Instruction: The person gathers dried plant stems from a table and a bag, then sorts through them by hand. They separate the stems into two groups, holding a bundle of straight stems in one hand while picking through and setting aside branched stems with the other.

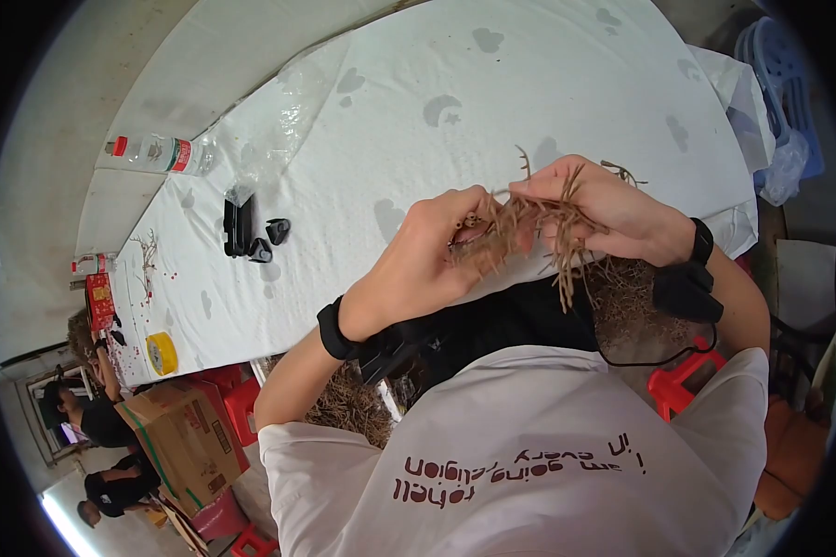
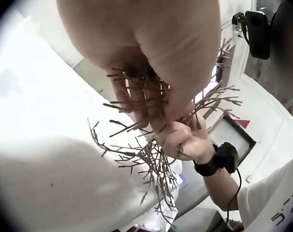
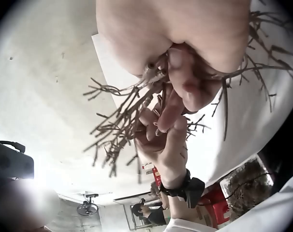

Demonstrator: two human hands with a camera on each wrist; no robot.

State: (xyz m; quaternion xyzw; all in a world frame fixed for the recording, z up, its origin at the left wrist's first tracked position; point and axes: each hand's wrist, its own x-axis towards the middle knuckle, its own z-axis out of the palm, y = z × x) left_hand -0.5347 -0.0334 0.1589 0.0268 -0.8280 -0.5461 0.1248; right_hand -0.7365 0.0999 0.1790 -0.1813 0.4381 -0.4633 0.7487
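Both hands meet over the near edge of the white-covered table, working on dry brown branching twigs. My left hand curls round a bundle of these twigs, their cut ends showing by its thumb and forefinger. Close beside it, my right hand grips more twigs, with forked tips sticking out past the fingers and hanging below. In the left wrist view, thin forked twigs spread below both hands. The right wrist view shows the fingertips of both hands close together among the twigs.
A plastic bottle, a black case, two small black devices and yellow tape lie on the table. Piles of dry twigs lie below its edge. Red stools, a cardboard box and other people are around.
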